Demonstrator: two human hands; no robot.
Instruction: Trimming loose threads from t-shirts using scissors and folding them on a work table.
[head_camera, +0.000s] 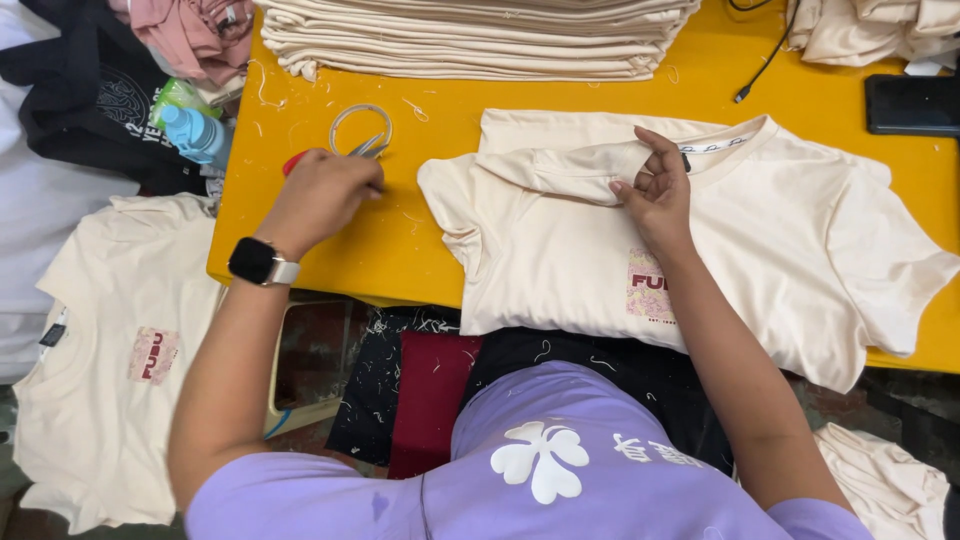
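Lying cream T-shirt (780, 230), sleeve pinched by right hand (655, 195); left hand (320, 195) grips scissors (365, 148).

scissors (362, 146) blades under left hand (320, 195) | stack (480, 35) cropped (top)

Table (440, 130) bright yellow. T-shirt (760, 230) on it cream, small pink-red chest print. Far stack (470, 35) of shirts same cream. Left shirt (110, 360) cream, same print. Snips (340, 150) red-handled, metal blades. Watch (258, 262) black. Bottle (195, 132) light blue, green wrap. Wearer's top (560, 470) lilac, white flower motif.
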